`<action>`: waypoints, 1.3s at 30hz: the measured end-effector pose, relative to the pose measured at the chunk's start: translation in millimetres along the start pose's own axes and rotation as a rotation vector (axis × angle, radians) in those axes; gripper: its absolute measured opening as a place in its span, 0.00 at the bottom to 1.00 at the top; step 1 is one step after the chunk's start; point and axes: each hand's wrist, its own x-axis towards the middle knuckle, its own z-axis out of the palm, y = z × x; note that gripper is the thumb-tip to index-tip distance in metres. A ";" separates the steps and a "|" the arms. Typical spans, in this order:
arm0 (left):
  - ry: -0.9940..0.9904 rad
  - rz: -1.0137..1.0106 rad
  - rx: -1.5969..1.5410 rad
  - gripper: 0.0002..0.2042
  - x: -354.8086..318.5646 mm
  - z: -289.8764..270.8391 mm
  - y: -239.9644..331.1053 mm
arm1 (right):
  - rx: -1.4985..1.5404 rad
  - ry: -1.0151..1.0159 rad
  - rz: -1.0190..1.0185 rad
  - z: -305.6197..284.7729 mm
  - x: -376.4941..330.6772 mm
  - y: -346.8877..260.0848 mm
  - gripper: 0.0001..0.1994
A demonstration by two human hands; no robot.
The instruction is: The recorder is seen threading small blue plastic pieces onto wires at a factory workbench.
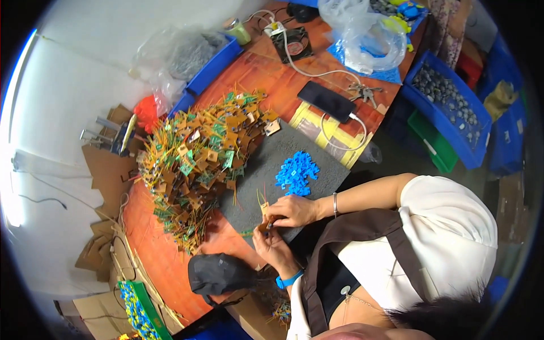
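Over the near edge of a dark grey foam mat [255, 164], my two hands meet. My left hand [273, 247], with a blue wristband, is closed on a small brown circuit board [263, 228] with thin wires. My right hand [293, 211], with a bracelet, bends its fingers in at the board's edge; what they pinch is hidden. A tan piece [264, 208] with upright thin wires shows beside the right fingertips; whether it is held or lying there I cannot tell. Small bright blue plastic pieces [297, 173] lie piled on the mat, just beyond my right hand.
A large heap of wired circuit boards [198, 164] covers the orange tabletop [139, 221] left of the mat. A phone [326, 102] on a cable, keys [365, 93] and a fan [292, 45] lie farther back. A black pouch-like thing [221, 273] sits at the near edge. Blue bins [447, 107] stand right.
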 end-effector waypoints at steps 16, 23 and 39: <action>0.304 0.597 0.974 0.06 -4.6 11.4 26.6 | -0.091 0.108 -0.058 1.1 4.9 -0.2 0.21; 0.102 0.651 1.732 0.18 3.7 8.5 16.1 | -0.298 0.272 -0.087 -31.3 10.2 -17.3 0.13; -0.179 0.817 1.716 0.27 -7.5 46.2 -7.2 | -0.606 0.028 0.003 -58.9 7.2 -2.6 0.08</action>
